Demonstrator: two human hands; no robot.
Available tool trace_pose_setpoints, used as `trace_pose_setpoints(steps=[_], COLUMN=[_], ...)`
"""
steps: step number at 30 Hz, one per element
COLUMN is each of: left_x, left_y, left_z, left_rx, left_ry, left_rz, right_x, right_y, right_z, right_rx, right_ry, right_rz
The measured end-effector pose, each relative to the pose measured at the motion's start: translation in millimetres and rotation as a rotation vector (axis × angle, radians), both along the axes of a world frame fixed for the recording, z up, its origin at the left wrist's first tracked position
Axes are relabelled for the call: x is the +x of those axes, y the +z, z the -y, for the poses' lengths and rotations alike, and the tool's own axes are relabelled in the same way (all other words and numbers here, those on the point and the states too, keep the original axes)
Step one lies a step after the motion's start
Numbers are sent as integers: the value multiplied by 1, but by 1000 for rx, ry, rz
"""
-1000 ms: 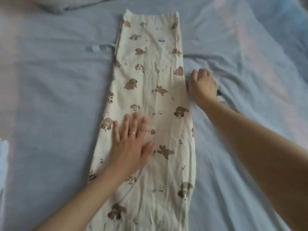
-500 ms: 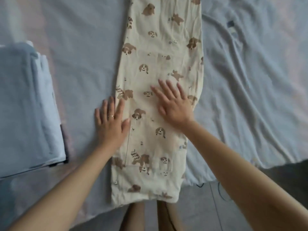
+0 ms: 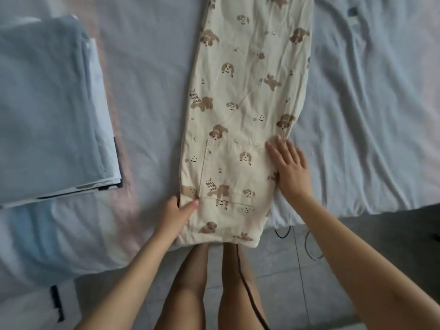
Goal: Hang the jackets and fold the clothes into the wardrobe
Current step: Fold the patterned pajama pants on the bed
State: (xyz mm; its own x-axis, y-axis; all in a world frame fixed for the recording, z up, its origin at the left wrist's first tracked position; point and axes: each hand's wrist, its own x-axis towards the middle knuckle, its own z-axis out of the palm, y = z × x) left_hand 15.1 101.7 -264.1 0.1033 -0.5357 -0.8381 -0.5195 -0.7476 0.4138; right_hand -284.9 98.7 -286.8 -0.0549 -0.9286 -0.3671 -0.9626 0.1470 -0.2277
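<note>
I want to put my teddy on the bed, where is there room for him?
Two bare patches of sheet: one between the folded blue pile and the puppy-print pants, a wider wrinkled one right of the pants. Crowded at the near edge, where the left hand pinches the pants and the right hand presses them flat.

Cream dog-print trousers [image 3: 247, 110] lie folded lengthwise, flat on bed.

Hands move outward on the trousers [image 3: 247, 103]
Now the left hand [image 3: 175, 214] pinches the 7 o'clock edge; the right hand [image 3: 289, 167] slides flat to 4 o'clock.
</note>
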Motion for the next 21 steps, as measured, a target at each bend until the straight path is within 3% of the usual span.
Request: trace_pose_setpoints(steps=[6, 10, 11, 14, 16, 17, 20, 21], left_x=[-13, -34, -41, -62, -70, -72, -71, -69], left_y=[60, 114, 122, 128, 119, 107, 59, 45], left_z=[27, 75, 93, 163, 202, 218, 237, 234], left_rx=[203, 290, 278, 152, 4, -116, -430, -415], left_ry=[31, 246, 323, 518, 501, 446, 176, 28], left_rz=[-303, -698, -782, -920, -870, -758, -198, -103], right_x=[-11, -26, -29, -38, -39, -40, -35, -32], right_y=[2, 24, 33, 50, 49, 47, 37, 36], right_z=[-7, 12, 21, 52, 66, 74, 91, 95], right_rx=[54, 239, 288, 312, 163, 119, 66, 36], right_ry=[228, 281, 222, -263, -508, -637, -979, -1044], right_rz=[24, 115, 182, 509, 632, 700, 821, 825])
